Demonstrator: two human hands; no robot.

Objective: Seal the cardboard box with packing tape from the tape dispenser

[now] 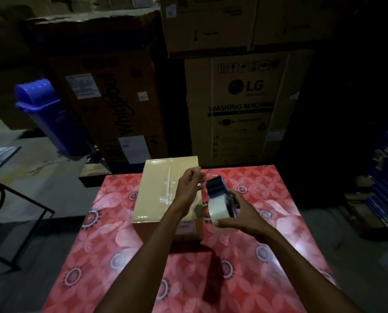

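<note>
Now the right hand [240, 213] wraps around the dark blue tape dispenser with its clear roll [220, 199]. Fingers pressed together, the left hand [189, 185] pinches the tape's free end above the taped brown cardboard box [157, 190].

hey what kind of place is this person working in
Probably a warehouse or appliance storeroom. Big cartons are stacked behind, one printed LG washing machine, with a blue bin on the bare floor. The person tapes a small cardboard box on a red flowered table.

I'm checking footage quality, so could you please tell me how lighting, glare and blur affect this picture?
Head view: dim overall, corners nearly black; glare streaks the tape on the tan cardboard box; the left hand is slightly motion-blurred; wide-angle distortion bows the red floral tablecloth edges.
</note>
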